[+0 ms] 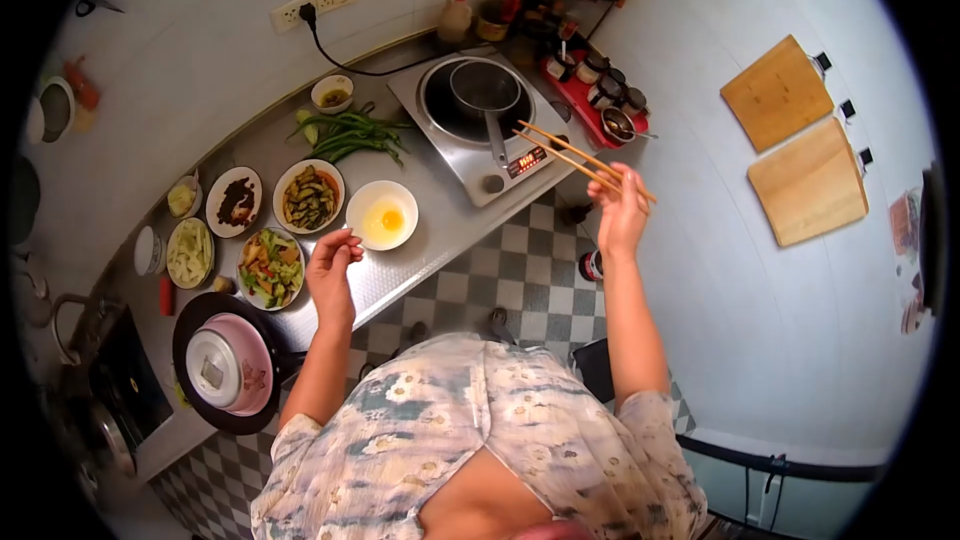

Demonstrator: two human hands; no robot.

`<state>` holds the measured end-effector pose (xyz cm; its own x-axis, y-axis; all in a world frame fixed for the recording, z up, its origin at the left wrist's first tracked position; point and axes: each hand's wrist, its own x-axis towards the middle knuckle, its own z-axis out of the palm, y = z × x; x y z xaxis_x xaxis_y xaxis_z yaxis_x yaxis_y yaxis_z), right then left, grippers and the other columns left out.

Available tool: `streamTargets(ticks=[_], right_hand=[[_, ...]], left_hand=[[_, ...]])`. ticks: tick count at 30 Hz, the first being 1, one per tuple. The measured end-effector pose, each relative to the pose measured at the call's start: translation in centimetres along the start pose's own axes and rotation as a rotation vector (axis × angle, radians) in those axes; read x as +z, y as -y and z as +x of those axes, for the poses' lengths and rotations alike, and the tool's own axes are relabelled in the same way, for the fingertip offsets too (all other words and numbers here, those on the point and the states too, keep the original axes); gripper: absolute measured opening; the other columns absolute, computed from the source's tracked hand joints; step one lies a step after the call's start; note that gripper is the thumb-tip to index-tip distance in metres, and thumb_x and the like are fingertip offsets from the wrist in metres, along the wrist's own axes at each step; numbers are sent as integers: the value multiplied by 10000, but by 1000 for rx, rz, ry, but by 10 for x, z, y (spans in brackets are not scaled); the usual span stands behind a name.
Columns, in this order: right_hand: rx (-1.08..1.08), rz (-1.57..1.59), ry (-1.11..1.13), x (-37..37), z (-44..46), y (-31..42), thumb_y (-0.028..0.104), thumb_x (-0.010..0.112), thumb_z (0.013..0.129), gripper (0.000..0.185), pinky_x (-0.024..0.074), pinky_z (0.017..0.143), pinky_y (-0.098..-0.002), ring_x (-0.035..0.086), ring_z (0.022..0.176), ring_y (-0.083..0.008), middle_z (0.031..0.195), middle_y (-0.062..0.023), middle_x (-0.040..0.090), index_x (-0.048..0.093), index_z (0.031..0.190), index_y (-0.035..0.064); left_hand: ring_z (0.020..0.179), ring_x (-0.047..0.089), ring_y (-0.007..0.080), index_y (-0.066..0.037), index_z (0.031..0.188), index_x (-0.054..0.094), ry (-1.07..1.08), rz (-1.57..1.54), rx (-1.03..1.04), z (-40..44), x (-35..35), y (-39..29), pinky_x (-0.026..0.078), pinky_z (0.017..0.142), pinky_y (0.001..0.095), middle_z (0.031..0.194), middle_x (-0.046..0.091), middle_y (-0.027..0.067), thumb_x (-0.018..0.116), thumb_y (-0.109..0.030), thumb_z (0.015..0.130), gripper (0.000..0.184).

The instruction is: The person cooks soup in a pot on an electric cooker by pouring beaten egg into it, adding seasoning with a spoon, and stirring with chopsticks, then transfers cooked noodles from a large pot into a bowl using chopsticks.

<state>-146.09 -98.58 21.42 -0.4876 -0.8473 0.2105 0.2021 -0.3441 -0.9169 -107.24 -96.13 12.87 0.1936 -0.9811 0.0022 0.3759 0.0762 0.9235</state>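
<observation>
A white bowl (404, 236) with a raw egg (391, 222) in it stands near the counter's front edge. My left hand (335, 262) is at the bowl's left rim, its fingers loosely bent and slightly apart, with nothing visible in them. Whether the fingertips touch the rim I cannot tell. In my right hand (622, 208) is a pair of wooden chopsticks (567, 155), raised in front of the cooktop with the tips pointing up and left. Behind the tips, a small dark pan (484, 86) sits inside a larger black pan (436, 105) on the induction cooktop (465, 175), whose red display is lit.
Plates of sliced vegetables (309, 196), mixed greens (271, 268) and dark red food (234, 202) stand left of the egg bowl. Green peppers (358, 134) lie behind it. A black wok (187, 380) holds a pink basin (255, 350). Seasoning jars (592, 67) stand right of the cooktop.
</observation>
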Motion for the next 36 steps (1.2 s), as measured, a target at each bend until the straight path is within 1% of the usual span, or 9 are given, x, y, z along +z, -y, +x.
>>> streamTargets(ticks=[6,14,17,20,21,25,29,32,36], right_hand=[[-139,-306,307,29,143,-61,216,470,971,281,528,573,-260,633,647,-161,800,-119,627,575,966,-44],[150,-420,652,56,282,-155,154,544,922,199,500,478,-242,618,540,-140,693,-100,627,636,889,-19],[290,-380,791,68,298,-169,152,560,906,182,497,489,-244,618,545,-135,679,-86,631,648,899,-7],[169,-407,854,74,318,-173,161,565,905,192,497,498,-243,617,547,-137,681,-83,630,648,900,-12],[57,-590,840,76,327,-170,176,553,915,209,498,502,-239,615,552,-137,694,-85,634,649,896,-9],[313,-389,1097,83,324,-162,206,562,905,221,483,518,-248,608,560,-117,665,-71,642,654,898,6],[32,-659,995,85,347,-170,168,562,886,184,473,520,-258,607,549,-125,666,-71,645,657,898,12],[38,-737,1085,86,345,-155,169,557,892,191,470,521,-248,606,550,-124,670,-68,645,654,891,5],[135,-577,975,106,336,-140,192,559,911,209,482,528,-227,610,592,-96,695,-53,627,645,890,2]], left_hand=[[785,568,126,7,1058,600,-306,118,53,-3,13,21,473,739,253,909,626,76,494,5,892,197],[786,561,123,16,1074,588,-682,105,102,-26,81,68,477,738,248,937,608,85,472,28,882,224],[780,563,121,12,1061,595,-781,160,107,-34,117,77,480,733,246,925,610,78,473,23,884,216],[776,565,119,10,1053,604,-871,194,109,-47,138,84,484,730,246,920,615,79,476,29,881,215],[777,566,118,9,1055,605,-895,196,108,-51,141,88,485,730,245,922,617,79,477,29,882,216],[776,568,114,7,1062,606,-948,216,105,-57,149,97,488,725,242,925,620,76,482,25,887,215],[777,569,107,5,1058,605,-945,212,107,-45,149,101,486,718,238,917,621,71,488,14,893,204],[785,569,113,8,1066,599,-941,182,99,-37,148,106,485,723,238,923,616,76,488,13,892,206],[782,569,118,12,1063,597,-898,137,88,-30,141,121,482,725,239,918,614,76,481,21,889,210]])
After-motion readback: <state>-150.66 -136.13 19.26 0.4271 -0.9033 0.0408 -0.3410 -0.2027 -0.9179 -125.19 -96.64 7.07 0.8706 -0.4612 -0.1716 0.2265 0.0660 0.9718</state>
